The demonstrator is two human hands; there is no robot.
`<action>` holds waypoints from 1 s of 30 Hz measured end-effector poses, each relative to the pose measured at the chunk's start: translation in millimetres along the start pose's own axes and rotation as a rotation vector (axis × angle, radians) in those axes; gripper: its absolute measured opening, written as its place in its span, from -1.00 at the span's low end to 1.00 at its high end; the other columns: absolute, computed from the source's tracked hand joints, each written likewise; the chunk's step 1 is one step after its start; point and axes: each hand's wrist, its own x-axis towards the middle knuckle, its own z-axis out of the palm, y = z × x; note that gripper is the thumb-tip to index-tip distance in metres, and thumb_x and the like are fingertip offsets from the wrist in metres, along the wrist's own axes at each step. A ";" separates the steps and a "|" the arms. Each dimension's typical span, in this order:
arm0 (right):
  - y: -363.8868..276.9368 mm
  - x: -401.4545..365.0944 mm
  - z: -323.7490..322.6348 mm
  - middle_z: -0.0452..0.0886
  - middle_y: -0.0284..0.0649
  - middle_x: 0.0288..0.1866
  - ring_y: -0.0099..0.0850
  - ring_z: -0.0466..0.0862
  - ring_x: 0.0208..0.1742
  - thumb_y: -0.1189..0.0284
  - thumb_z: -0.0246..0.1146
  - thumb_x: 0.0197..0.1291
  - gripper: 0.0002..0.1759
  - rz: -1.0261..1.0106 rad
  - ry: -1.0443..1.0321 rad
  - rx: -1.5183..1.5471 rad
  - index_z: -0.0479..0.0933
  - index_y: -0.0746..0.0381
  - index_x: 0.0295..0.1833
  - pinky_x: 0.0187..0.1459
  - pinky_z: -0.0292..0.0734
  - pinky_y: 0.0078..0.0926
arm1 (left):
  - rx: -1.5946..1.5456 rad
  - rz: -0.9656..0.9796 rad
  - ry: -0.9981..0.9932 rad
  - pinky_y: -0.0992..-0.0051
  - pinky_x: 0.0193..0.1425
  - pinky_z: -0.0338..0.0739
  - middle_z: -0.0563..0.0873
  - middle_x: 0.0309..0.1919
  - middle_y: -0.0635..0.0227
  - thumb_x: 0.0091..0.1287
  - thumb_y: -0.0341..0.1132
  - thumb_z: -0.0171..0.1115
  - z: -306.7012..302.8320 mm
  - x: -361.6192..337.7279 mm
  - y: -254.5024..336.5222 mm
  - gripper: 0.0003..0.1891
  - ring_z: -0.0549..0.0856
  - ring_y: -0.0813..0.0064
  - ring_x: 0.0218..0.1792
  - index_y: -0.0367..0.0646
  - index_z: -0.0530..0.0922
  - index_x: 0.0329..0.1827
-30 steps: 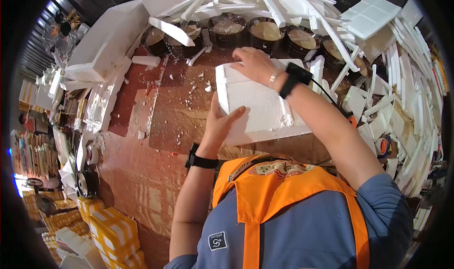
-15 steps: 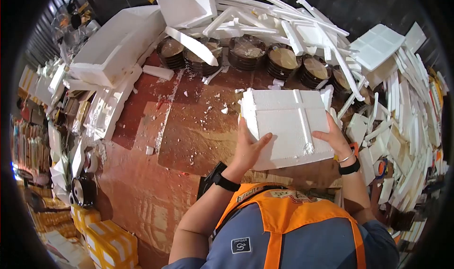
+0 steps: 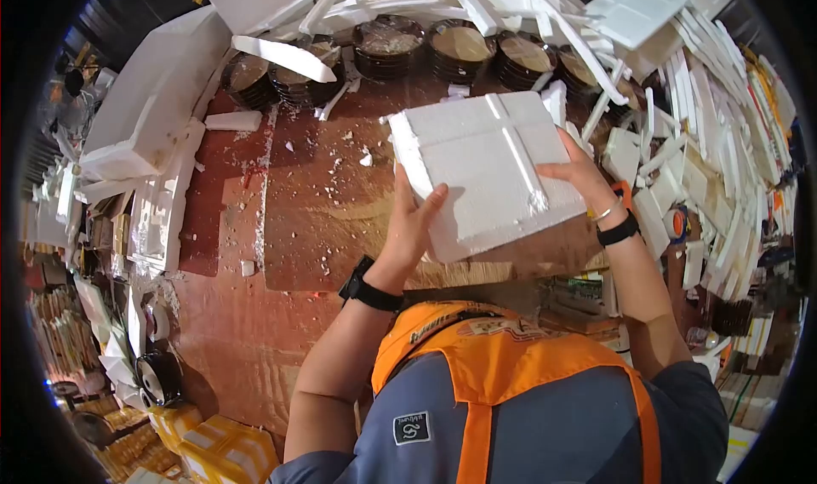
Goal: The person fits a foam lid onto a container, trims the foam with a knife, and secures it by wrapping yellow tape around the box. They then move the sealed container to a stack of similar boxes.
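A white foam slab (image 3: 489,173) with raised ridges is held between both hands above the brown work board, slightly tilted. My left hand (image 3: 414,216) grips its left edge, thumb on the top face and fingers along the side. My right hand (image 3: 579,176) holds the right edge with its thumb over the top; the other fingers are partly hidden. Small white foam crumbs (image 3: 366,157) lie scattered on the board (image 3: 323,254) to the left of the slab.
Stacked dark round containers (image 3: 387,45) line the back of the surface. A large white foam box (image 3: 153,92) stands at the back left. Foam strips and pieces (image 3: 711,169) are heaped on the right. Yellow-taped boxes (image 3: 225,450) sit at the lower left.
Both hands have carried the slab away from the body, and the slab has turned slightly. The whole view has shifted, with the surroundings appearing further left and higher.
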 end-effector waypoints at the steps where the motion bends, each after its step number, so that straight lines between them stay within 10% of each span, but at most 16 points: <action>1: 1.0 -2.8 1.6 0.53 -0.16 0.32 -0.43 0.55 0.28 0.48 0.50 0.07 -0.05 0.000 0.006 0.006 0.19 0.32 0.55 0.30 0.45 -0.49 | 0.005 -0.002 -0.006 0.35 0.20 0.59 0.52 0.23 0.07 0.52 -0.39 0.15 1.4 -1.0 1.6 -0.33 0.60 0.31 0.16 -0.14 -0.02 0.57; 11: 17.3 1.9 0.1 0.56 -0.17 0.30 -0.40 0.57 0.26 0.41 0.57 0.01 -0.02 -0.119 0.004 0.054 0.22 0.32 0.52 0.30 0.44 -0.44 | 0.177 -0.088 0.036 0.20 0.45 0.40 0.36 0.42 -0.04 0.54 -0.26 0.13 -7.9 6.9 -13.0 -0.33 0.40 0.19 0.41 -0.22 0.02 0.59; 15: 21.8 6.3 3.1 0.59 -0.14 0.26 -0.37 0.57 0.26 0.35 0.59 -0.03 -0.04 -0.215 -0.012 0.158 0.28 0.34 0.46 0.30 0.44 -0.42 | 1.264 0.528 0.189 0.14 0.55 0.25 0.23 0.51 -0.16 0.42 -0.45 0.16 1.4 11.4 -2.3 -0.33 0.26 -0.06 0.51 -0.23 0.13 0.57; 17: 17.3 1.2 2.5 0.59 -0.10 0.27 -0.31 0.56 0.28 0.27 0.63 -0.11 0.01 -0.156 0.063 0.046 0.29 0.34 0.44 0.30 0.44 -0.41 | 1.493 0.552 -0.048 0.16 0.54 0.27 0.24 0.53 -0.04 0.36 -0.50 0.19 23.9 13.0 16.3 -0.32 0.19 -0.09 0.56 -0.19 0.20 0.56; 21: 20.7 4.2 3.1 0.60 0.12 0.24 -0.12 0.62 0.25 0.18 0.64 -0.21 0.08 -0.117 0.156 -0.135 0.29 0.38 0.41 0.27 0.48 -0.37 | 1.487 0.378 -0.298 -0.11 0.60 -0.01 0.26 0.56 0.07 0.37 -0.41 0.23 70.1 14.4 13.4 -0.31 0.15 -0.02 0.59 -0.09 0.22 0.58; 25: 29.8 10.7 5.3 0.61 0.21 0.19 0.00 0.65 0.20 0.17 0.62 -0.26 0.09 -0.096 0.129 -0.110 0.28 0.42 0.38 0.22 0.51 -0.35 | 1.834 0.300 -0.233 -0.34 0.54 -0.11 0.09 0.64 0.22 0.02 0.12 0.57 112.5 -2.5 12.2 0.15 -0.01 0.05 0.65 0.04 0.08 0.65; 29: 89.3 20.6 -9.8 0.64 -0.04 0.23 -0.16 0.68 0.13 0.14 0.35 0.29 -0.35 -0.318 0.097 0.396 0.39 0.37 0.29 0.14 0.56 -0.29 | 1.850 0.304 -0.191 -0.28 0.58 -0.11 0.03 0.66 0.30 -0.13 0.21 0.61 110.8 0.0 4.3 0.28 -0.04 0.07 0.65 0.12 0.05 0.67; 30: 77.0 -14.8 -36.4 0.68 -0.25 0.12 -0.30 0.68 0.01 0.13 0.18 0.47 -0.53 -0.101 0.034 0.390 0.46 0.29 0.22 -0.02 0.60 -0.33 | 1.852 0.299 -0.191 -0.27 0.59 -0.12 0.03 0.67 0.30 -0.11 0.18 0.61 113.8 -0.5 7.1 0.27 -0.04 0.07 0.65 0.14 0.03 0.67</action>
